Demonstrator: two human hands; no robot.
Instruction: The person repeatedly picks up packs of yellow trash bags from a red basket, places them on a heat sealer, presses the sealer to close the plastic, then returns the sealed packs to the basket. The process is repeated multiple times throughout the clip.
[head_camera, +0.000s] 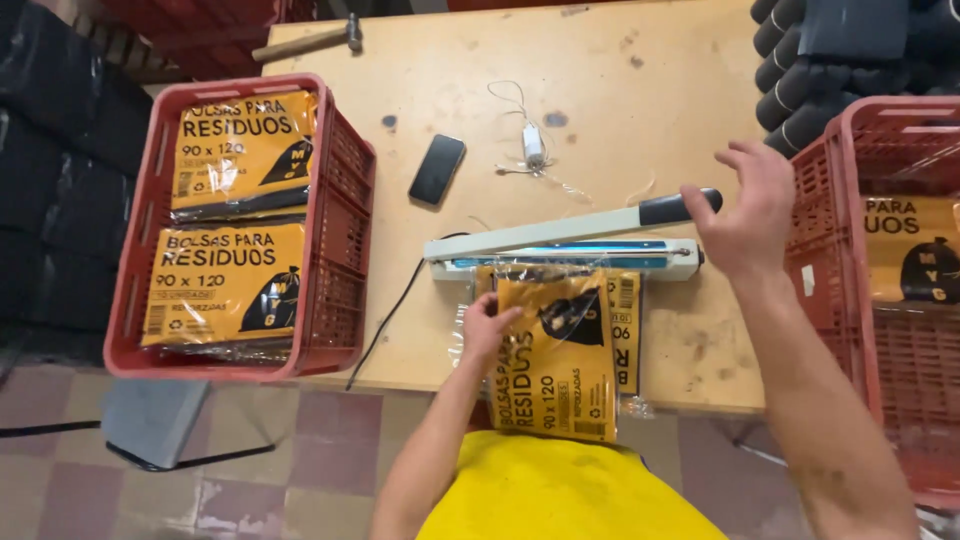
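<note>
A yellow and black packet in clear plastic (560, 350) lies at the near edge of the wooden table (600, 110), its top end under the bar of a white heat sealer (560, 250). My left hand (485, 325) grips the packet's left edge. My right hand (745, 205) hovers with fingers spread just past the sealer's black handle (680, 207), which is raised slightly. A second packet (625, 330) lies under the first, to its right.
A red crate (345, 230) on the left holds two sealed yellow packets. Another red crate (830, 200) stands at the right with more packets. A black phone (437, 169), a small white cable piece (533, 145) and a hammer (310, 40) lie farther back. Black rolls (800, 90) are stacked at the back right.
</note>
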